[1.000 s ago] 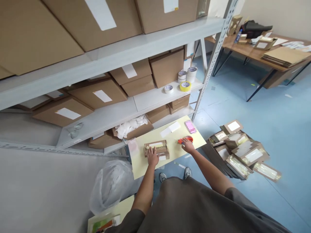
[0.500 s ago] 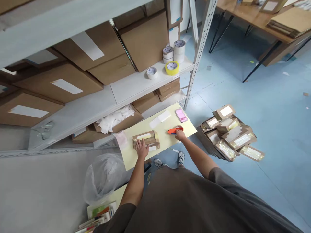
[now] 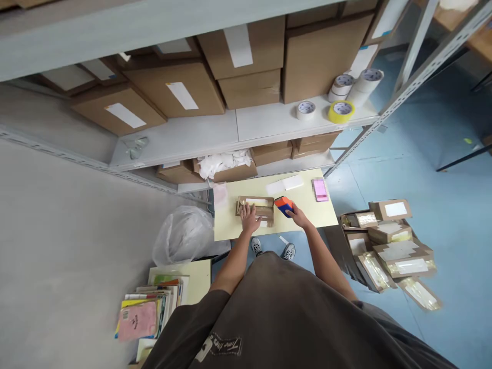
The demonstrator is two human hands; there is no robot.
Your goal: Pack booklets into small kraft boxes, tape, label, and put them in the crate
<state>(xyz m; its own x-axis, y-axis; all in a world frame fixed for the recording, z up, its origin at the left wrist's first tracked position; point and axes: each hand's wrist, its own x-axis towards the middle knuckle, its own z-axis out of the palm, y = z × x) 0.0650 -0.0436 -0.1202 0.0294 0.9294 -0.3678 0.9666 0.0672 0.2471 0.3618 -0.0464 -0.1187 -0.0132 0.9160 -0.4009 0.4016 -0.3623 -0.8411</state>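
Note:
A small cardboard box point(image 3: 265, 211) with clear tape and white labels lies on the pale yellow table point(image 3: 307, 218). My left hand point(image 3: 250, 219) rests on its left part, fingers spread and lying flat. My right hand point(image 3: 299, 214) is closed around an orange and blue tape dispenser point(image 3: 283, 206). The dispenser is tilted beside the right end of the box; whether they touch I cannot tell. Behind them lie white paper slips point(image 3: 292, 182), and a pink pad-like item point(image 3: 320, 189), partly blurred out, is at the right.
Shelving point(image 3: 215, 128) with large cartons and tape rolls point(image 3: 306, 109) stands behind the table. Taped boxes point(image 3: 400, 251) fill a carton on the floor at right. A clear plastic bag point(image 3: 182, 236) and stacked folders point(image 3: 144, 318) are at left.
The tape dispenser, in my right hand, has moved left to the box's right end and turned to show its blue side. My left hand stays on the box. The camera view has rotated.

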